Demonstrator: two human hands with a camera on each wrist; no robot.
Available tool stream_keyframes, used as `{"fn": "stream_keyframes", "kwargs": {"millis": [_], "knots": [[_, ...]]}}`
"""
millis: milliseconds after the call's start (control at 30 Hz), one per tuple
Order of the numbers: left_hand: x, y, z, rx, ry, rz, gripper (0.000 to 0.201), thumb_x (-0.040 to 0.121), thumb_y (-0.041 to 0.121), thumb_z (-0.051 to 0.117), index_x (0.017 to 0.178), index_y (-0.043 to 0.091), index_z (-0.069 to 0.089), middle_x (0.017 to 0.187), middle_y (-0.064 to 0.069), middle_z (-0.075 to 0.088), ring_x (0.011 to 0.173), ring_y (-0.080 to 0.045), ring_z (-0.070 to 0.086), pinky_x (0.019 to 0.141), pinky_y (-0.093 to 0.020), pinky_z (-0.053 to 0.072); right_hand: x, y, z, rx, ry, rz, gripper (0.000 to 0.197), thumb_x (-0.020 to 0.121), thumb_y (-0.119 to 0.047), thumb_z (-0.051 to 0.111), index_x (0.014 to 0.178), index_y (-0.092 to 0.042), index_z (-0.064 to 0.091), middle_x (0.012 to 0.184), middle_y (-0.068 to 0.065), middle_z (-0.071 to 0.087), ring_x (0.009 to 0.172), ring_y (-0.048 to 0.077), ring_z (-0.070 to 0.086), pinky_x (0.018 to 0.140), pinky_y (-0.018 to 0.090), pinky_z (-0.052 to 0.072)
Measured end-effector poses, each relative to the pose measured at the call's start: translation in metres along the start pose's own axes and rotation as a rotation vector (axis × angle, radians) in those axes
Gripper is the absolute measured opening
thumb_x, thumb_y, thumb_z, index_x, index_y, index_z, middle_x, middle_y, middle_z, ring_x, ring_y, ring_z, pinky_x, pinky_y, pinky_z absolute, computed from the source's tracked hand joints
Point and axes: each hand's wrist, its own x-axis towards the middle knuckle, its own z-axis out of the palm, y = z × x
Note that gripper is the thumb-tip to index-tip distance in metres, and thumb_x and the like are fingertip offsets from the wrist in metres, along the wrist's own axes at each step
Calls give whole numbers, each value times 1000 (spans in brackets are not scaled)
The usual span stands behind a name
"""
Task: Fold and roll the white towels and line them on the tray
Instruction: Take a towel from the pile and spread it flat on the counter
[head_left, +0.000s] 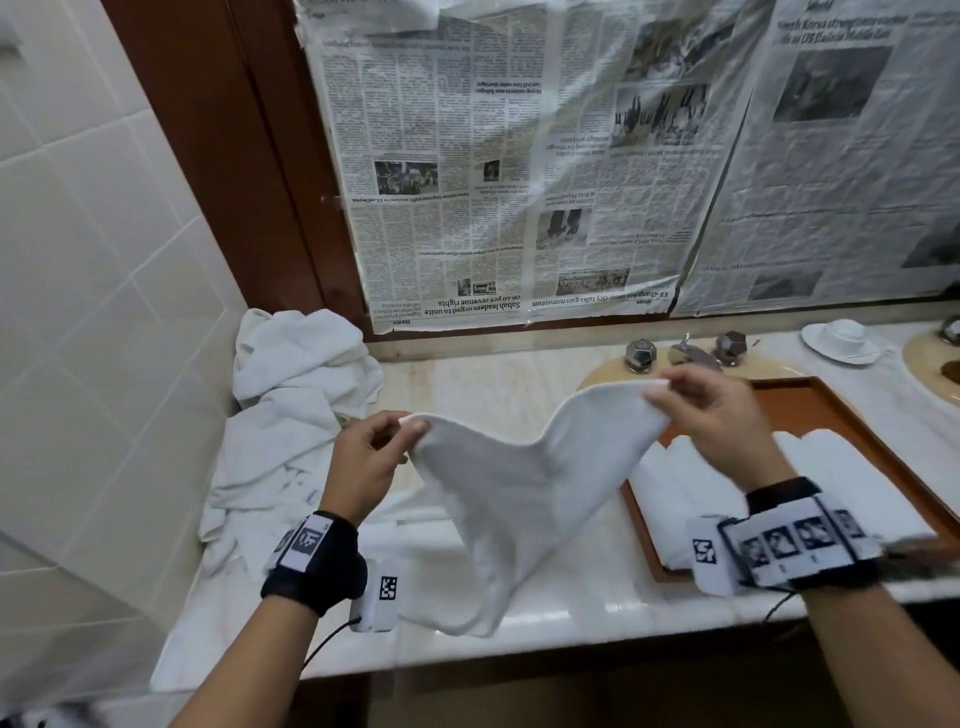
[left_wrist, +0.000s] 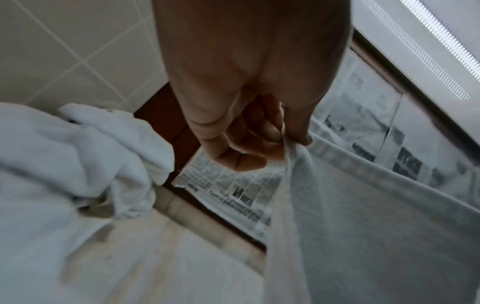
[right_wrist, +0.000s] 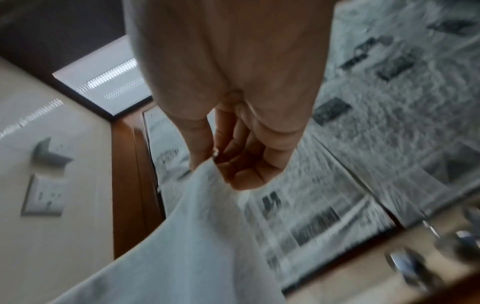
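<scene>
White towel (head_left: 498, 499) hangs unfolded above rolled towels (head_left: 691, 483) on tray (head_left: 852, 410).

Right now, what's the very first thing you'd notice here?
A white towel stretched in mid-air above the counter, the left hand and right hand each pinching a top corner. Behind it, newspaper covers the wall; a heap of towels sits left.

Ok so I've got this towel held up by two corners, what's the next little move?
Probably lower the towel flat onto the counter to fold it. Left hand and right hand pinch its corners, it hangs slack, and the tray already holds rolls.
</scene>
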Motion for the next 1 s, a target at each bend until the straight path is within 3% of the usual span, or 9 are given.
{"fn": "stream_keyframes", "kwargs": {"millis": [100,167,267,333,400,567,667,833,1000], "knots": [[-2,-45,-4,147,-11,-151,16,90,39,68,90,23,72,79,3,71,82,-22,67,72,-40,58,-9,43,43,-80,-128,105,4,90,-12,69,91,-16,71,81,-2,71,76,10,64,74,25,50],[-8,-79,-5,424,-70,-222,22,90,46,62,89,25,68,79,3,68,85,-25,66,72,-33,48,-17,70,75,-167,-206,159,8,91,-17,68,85,-21,67,75,-7,67,72,5,60,69,20,46],[-20,-114,2,621,-184,-291,26,97,35,61,107,13,69,104,-7,72,102,-27,64,80,-29,41,-34,101,122,-269,-339,271,10,93,-25,64,85,-20,63,80,-9,64,76,9,59,69,16,43],[-27,-120,11,664,-265,-337,34,99,35,54,114,8,67,114,-10,69,109,-31,61,86,-32,41,-48,119,144,-266,-396,349,12,92,-26,63,82,-22,60,81,-5,65,78,15,62,73,23,47],[-39,-122,19,718,-331,-316,40,94,41,44,102,9,67,103,-10,69,104,-33,62,77,-33,38,-61,126,157,-266,-437,433,11,91,-27,61,81,-22,60,81,-1,66,76,22,64,77,36,53],[-86,-124,24,937,-423,-183,35,98,43,36,100,16,57,89,-8,71,88,-33,63,67,-36,40,-89,129,141,-271,-518,469,22,95,-23,59,74,-25,51,71,-1,57,66,20,54,69,32,46],[-106,-118,21,801,-465,-152,32,96,46,43,91,18,56,76,-2,67,76,-26,62,69,-37,46,-106,130,113,-290,-586,458,19,93,-25,64,76,-26,55,70,-8,57,65,7,51,66,25,39],[-113,-138,12,888,-269,-87,38,92,50,42,95,22,68,123,-5,64,111,-28,56,95,-44,47,-125,123,86,-239,-562,463,15,92,-28,65,91,-13,64,67,-5,57,63,7,48,64,26,37],[-135,-101,44,915,-433,-125,34,100,43,40,100,19,64,91,-3,69,90,-26,62,75,-36,43,-136,112,82,-201,-571,418,15,93,-28,65,91,-13,64,62,-4,51,58,5,42,60,23,33]]}}
